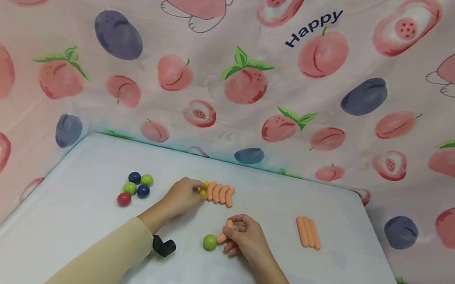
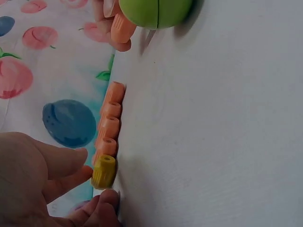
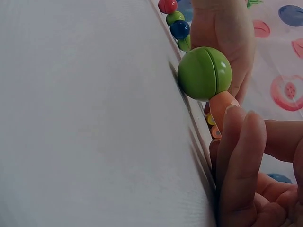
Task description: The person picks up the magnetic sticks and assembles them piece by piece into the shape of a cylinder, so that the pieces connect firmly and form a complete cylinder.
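Observation:
My left hand [image 1: 186,196] is at the left end of a row of curved orange pieces [image 1: 223,195]. Its fingertips sit on either side of a small ribbed yellow piece [image 2: 104,172], which lies against the row and is partly covered in the head view. Nearer the front, my right hand [image 1: 249,239] pinches a curved orange piece [image 3: 221,108] between thumb and fingers. One end of that piece meets a glossy green ball [image 3: 203,73] with a seam around it. In the head view the ball is just left of the right fingertips.
Several balls lie grouped at the left of the white table [image 1: 78,237]: blue ones [image 1: 135,177], green ones [image 1: 130,188] and a red one [image 1: 123,199]. Three straight orange sticks [image 1: 309,233] lie side by side at the right. A fruit-patterned cloth [image 1: 219,84] hangs behind.

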Motion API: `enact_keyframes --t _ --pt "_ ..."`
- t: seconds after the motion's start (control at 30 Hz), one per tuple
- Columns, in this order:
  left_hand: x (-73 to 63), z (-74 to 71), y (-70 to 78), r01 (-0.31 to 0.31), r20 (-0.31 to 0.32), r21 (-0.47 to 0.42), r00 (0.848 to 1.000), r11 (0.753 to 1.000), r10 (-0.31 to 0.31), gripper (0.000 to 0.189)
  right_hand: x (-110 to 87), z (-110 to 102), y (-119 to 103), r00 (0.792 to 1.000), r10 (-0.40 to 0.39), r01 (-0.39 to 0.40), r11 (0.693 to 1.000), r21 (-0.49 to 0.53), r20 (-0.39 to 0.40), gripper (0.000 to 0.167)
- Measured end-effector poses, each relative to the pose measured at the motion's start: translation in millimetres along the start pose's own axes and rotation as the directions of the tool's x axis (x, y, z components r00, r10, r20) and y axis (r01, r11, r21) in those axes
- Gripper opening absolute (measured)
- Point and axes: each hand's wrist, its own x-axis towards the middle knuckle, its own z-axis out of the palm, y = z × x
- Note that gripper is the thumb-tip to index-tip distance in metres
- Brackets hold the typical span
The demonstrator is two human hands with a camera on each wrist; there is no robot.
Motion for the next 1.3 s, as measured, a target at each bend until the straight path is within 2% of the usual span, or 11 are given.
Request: enact_keyframes --t 0.17,0.43,0.57,0.77,1.03,1.2,1.3 --pt "1.5 -0.8 3.2 0.004 0.001 0.048 1.0 0.999 -0.004 0.031 -2.6 1 -2 1.0 -0.015 0.015 1.0 0.005 -0.003 0.042" --pt "-1.0 -4.4 2.2 0.073 -0.088 0.047 0.994 0.996 -0.068 0.008 -1.5 2 -1 1.0 -0.014 0.014 1.0 -0.002 -0.011 0.042" --pt "-2.4 -7.9 1.6 0.092 -0.104 0.07 0.991 0.993 -0.085 0.014 -0.8 2 0 1.0 -0.022 0.022 1.0 -0.013 -0.009 0.042" --pt "-5.1 -11.2 3.1 0.102 -0.079 0.066 0.992 0.993 -0.097 0.031 0.0 1 2 1.0 -0.029 0.029 0.999 -0.018 -0.006 0.041" --pt "-14.2 -17.6 -1.2 0.13 -0.057 0.004 0.99 0.992 -0.129 0.039 -1.8 2 1 0.999 -0.036 0.036 0.999 -0.017 -0.006 0.042" --pt "-24.8 -21.9 -6.1 0.155 0.014 -0.085 0.988 0.984 -0.154 0.05 -1.6 2 1 1.0 -0.027 0.027 0.999 -0.021 -0.007 0.042" --pt "-32.5 -23.1 -7.3 0.15 0.069 -0.114 0.987 0.982 -0.143 0.056 -1.6 2 1 1.0 -0.018 0.017 1.0 -0.025 -0.012 0.042"
